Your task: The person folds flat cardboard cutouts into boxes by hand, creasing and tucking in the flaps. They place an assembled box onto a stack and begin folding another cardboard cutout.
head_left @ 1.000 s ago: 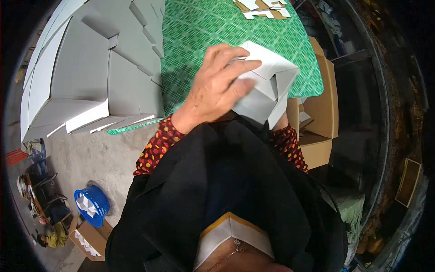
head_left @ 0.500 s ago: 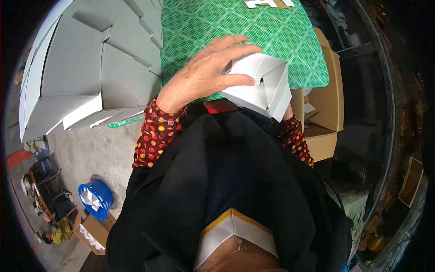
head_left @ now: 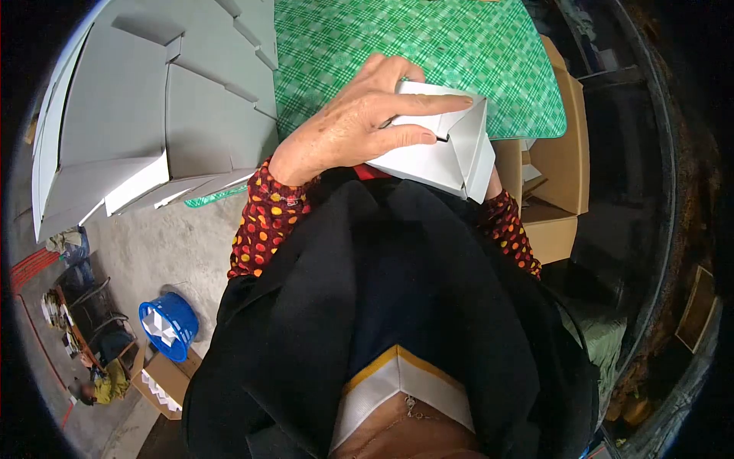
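A small white cardboard box (head_left: 428, 161) is held up in front of my body, at the near edge of the table. Its folded end flaps face me, with a small dark gap where they meet. My left hand (head_left: 355, 118) grips it from the left: the thumb lies on the flaps near the gap and the index finger stretches across to the upper corner. The other fingers curl over the far side. At the box's right side my right hand (head_left: 495, 186) holds it, mostly hidden behind it.
Large white cardboard boxes (head_left: 206, 115) stand on the left of the green checked tablecloth (head_left: 336, 38). An open brown carton (head_left: 566, 153) is on the right. On the floor at lower left are a blue basket (head_left: 183, 325) of white pieces and another carton (head_left: 172, 372). Farther back, a person (head_left: 115, 382) is visible.
My left index finger has come down from the box's far edge and now lies extended across the flaps. The box has turned slightly. The view has shifted a little.
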Demonstrator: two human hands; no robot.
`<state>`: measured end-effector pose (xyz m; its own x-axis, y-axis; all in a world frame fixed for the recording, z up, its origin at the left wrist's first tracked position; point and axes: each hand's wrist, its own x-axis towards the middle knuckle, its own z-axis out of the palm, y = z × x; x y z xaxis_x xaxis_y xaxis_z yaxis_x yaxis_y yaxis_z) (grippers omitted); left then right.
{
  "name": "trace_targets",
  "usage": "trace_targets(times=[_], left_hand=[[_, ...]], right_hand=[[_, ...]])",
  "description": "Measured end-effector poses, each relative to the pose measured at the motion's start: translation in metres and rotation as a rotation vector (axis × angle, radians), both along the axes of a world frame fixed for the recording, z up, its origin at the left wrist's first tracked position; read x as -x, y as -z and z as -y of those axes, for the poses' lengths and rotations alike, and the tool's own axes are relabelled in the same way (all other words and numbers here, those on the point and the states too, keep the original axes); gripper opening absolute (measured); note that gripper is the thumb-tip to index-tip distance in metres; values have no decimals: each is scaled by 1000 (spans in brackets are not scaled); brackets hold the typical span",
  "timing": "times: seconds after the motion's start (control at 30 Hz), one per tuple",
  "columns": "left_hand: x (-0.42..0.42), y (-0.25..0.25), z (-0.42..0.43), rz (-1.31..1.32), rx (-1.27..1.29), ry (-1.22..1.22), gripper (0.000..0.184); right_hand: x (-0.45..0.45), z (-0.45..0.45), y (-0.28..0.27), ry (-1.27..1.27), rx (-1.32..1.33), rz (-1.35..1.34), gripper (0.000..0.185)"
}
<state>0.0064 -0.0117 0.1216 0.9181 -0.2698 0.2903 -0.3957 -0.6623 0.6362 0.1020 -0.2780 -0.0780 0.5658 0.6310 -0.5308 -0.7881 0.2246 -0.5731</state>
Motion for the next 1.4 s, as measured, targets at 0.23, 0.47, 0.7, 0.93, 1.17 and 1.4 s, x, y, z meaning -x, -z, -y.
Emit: trace_targets(times=[0.23,0.47,0.7,0.93,1.17,1.4], left_hand=[[0,19,-3,-89,160,2,41],[23,39,8,27,-172,-61,64],[37,24,20,82,35,-79,85],[35,9,38,191,246,-184,95],[33,12,28,124,391,-36,93],[32,7,21,96,553,26,91]], right_hand=[[9,-32,-53,24,-126,-426,59],[4,-33,-11,42,-357,-52,57],[4,-11,-9,155,-278,-9,55],[11,-6,-71,15,-471,322,58],[31,-16,-97,-39,-815,165,64],[41,-35,-150,36,-342,98,71]])
